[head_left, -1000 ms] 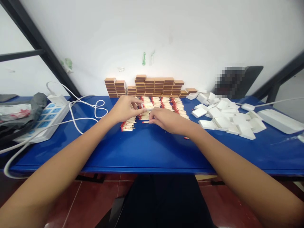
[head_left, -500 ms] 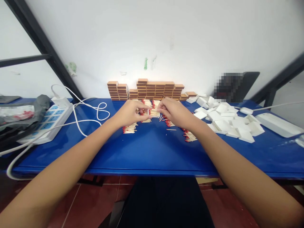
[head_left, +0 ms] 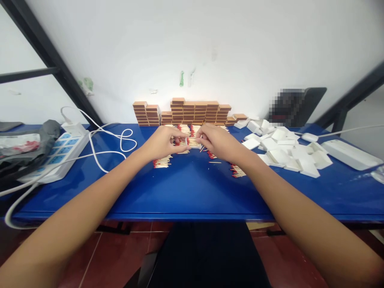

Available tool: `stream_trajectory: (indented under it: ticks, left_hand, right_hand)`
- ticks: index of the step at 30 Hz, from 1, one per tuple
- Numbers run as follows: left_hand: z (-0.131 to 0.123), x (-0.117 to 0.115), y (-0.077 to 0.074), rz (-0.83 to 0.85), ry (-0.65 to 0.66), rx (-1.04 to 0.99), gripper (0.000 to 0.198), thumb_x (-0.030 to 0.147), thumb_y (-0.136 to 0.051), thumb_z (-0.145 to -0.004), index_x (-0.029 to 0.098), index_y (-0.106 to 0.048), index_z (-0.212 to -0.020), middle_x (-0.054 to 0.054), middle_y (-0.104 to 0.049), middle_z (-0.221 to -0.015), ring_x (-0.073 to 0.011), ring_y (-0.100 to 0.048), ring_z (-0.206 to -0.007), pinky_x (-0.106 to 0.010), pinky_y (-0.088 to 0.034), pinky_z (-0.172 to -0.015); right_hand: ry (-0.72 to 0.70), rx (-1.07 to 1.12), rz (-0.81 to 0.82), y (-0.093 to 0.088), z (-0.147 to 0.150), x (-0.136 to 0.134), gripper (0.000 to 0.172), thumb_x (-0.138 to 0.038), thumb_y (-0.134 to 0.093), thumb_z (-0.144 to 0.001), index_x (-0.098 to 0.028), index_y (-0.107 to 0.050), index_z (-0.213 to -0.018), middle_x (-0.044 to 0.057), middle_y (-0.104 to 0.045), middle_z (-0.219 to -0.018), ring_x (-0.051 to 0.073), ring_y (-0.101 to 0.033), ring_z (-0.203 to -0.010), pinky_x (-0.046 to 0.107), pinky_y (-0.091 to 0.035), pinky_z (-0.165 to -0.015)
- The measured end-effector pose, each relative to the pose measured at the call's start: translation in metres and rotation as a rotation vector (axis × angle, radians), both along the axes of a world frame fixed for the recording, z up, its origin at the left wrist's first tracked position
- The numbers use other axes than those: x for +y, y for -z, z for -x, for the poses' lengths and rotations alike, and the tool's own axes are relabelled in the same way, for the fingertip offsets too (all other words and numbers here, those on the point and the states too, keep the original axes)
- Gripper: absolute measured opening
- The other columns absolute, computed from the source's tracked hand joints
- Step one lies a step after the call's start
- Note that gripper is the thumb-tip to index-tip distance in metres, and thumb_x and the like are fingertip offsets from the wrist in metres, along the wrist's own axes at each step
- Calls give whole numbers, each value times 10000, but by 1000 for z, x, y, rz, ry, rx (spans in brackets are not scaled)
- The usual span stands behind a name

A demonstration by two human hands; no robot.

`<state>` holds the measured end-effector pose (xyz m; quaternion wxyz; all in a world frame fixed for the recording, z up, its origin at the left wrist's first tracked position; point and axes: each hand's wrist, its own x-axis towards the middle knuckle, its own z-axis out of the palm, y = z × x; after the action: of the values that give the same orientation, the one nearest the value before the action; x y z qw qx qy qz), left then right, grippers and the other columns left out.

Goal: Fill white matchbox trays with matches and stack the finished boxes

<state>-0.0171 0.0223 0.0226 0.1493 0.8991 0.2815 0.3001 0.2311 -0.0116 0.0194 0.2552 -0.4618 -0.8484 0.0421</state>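
Observation:
Between my hands is a small white matchbox tray (head_left: 194,145) with red-tipped matchsticks in it. My left hand (head_left: 162,142) grips the tray's left end between thumb and fingers. Over the tray's right side, my right hand (head_left: 214,139) is closed in a pinch on matchsticks, which its fingertips partly hide. Loose piles of matches lie around both hands: one pile (head_left: 162,161) below the left hand, another (head_left: 237,171) beside the right forearm. A single matchstick (head_left: 215,162) lies apart on the blue table (head_left: 186,192).
Stacked brown matchboxes (head_left: 193,113) line the wall behind the hands. White empty trays (head_left: 289,150) are heaped at the right, near a long white box (head_left: 352,154) and a dark object (head_left: 313,106). A power strip (head_left: 67,150) with looping white cables (head_left: 95,150) occupies the left.
My right fingertips have shifted slightly left, closer to the left hand over the tray. My left hand keeps its grip on the tray. The whole view has shifted a little.

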Motion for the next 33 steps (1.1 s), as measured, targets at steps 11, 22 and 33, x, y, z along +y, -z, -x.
stream_trajectory:
  ticks: [11,22,33]
  left_hand:
    - [7,7,-1,-75,-175,-40,311,504,-817,-871,194,-842,-893,-41,-792,-774,-185,-705,-706,-296,-479,-666]
    - [8,10,2,-115,-204,-18,210,404,-809,-853,195,-826,-860,-34,-808,-814,-197,-722,-742,-297,-465,-679]
    - [7,9,2,-106,-197,-18,216,408,-819,-848,198,-832,-897,-43,-814,-836,-203,-735,-765,-297,-470,-692]
  right_hand:
    - [-50,172,-45,4,15,-7,104,-246,-589,-993,-210,-644,-912,12,-594,-749,189,-521,-702,316,-347,-665]
    - [-170,31,87,33,23,2,72,-167,-649,-960,-189,-716,-947,41,-651,-878,177,-556,-766,299,-392,-727]
    - [-166,35,117,29,26,-4,102,-121,-627,-937,-187,-659,-866,29,-634,-846,166,-528,-737,292,-379,-720]
